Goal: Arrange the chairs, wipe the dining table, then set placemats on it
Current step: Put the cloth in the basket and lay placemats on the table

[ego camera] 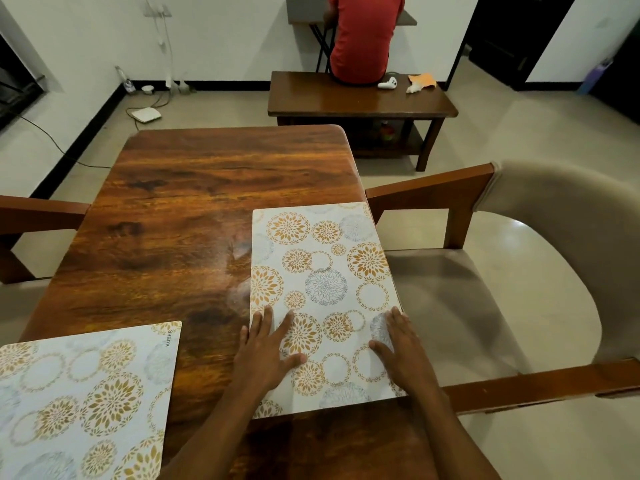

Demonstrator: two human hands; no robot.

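Note:
A white placemat (322, 271) with gold and grey flower circles lies on the right side of the dark wooden dining table (194, 209), its long edge along the table's right edge. My left hand (268, 348) rests flat on its near left part, fingers spread. My right hand (398, 341) lies flat on its near right corner. A second placemat (86, 393) of the same pattern lies at the near left of the table. A beige cushioned chair (491, 289) with wooden arms stands against the table's right side. Another chair's wooden arm (41, 213) shows at the left.
A low dark wooden bench table (311, 98) stands beyond the dining table, with an orange cloth (422, 81) and a small white object (388, 83) on it. A person in a red shirt (363, 39) sits there, back turned. Cables and a white box (147, 114) lie on the floor at far left.

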